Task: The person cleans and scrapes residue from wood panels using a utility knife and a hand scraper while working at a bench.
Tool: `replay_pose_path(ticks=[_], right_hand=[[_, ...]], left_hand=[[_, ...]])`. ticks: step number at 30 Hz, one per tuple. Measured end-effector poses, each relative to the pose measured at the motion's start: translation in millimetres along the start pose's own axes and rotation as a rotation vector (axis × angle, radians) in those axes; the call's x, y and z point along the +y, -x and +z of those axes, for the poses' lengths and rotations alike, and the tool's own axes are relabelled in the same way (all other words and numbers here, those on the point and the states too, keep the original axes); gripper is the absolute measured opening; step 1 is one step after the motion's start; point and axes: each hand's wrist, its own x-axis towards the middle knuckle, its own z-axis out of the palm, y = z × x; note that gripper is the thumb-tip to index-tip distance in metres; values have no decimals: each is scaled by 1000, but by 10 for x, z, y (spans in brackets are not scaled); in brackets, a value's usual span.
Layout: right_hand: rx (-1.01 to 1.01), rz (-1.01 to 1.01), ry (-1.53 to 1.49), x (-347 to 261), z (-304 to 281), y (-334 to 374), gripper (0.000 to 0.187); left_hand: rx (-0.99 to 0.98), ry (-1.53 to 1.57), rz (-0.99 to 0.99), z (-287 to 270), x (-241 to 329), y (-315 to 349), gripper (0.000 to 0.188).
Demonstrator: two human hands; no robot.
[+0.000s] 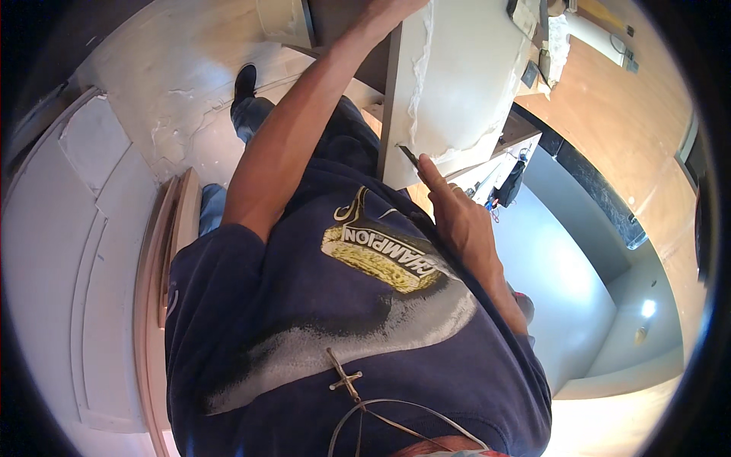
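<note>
My right hand (461, 221) is closed around a thin, dark, narrow-bladed tool (409, 156), its index finger stretched along it. The tool's tip touches or hovers just above the near left corner of a pale panel (464, 84); which of the two, I cannot tell. A lumpy line of white paste (416, 84) runs along the panel's left side, and more lies along its near and right edges. My left arm reaches forward to the panel's far left edge. Only part of my left hand (396, 6) shows at the top rim, with its fingers out of sight.
Right of the panel, a white surface holds a black object (512, 183) and small tools. Paste-smeared items (552, 53) lie beyond the panel's far right. Wooden boards (171, 236) stand at my left, near a white panelled surface (99, 228). A dark shoe (244, 82) shows on the floor.
</note>
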Motion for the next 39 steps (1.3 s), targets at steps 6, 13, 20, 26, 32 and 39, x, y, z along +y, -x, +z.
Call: replay_pose_path(ticks=[6, 13, 20, 26, 32, 39], right_hand=[[85, -113, 118, 88, 96, 45, 63], [48, -131, 125, 55, 127, 13, 69], [34, -105, 75, 59, 174, -32, 74], [170, -116, -63, 147, 465, 37, 72], [121, -104, 38, 142, 236, 23, 68], [58, -90, 183, 60, 65, 52, 64]], left_hand=[[-29, -1, -47, -59, 132, 35, 69], [-3, 9, -56, -59, 157, 61, 68], [46, 2, -16, 12, 131, 57, 67], [35, -9, 15, 39, 113, 73, 66], [67, -29, 41, 31, 53, 39, 66], [66, -80, 10, 37, 74, 43, 68]])
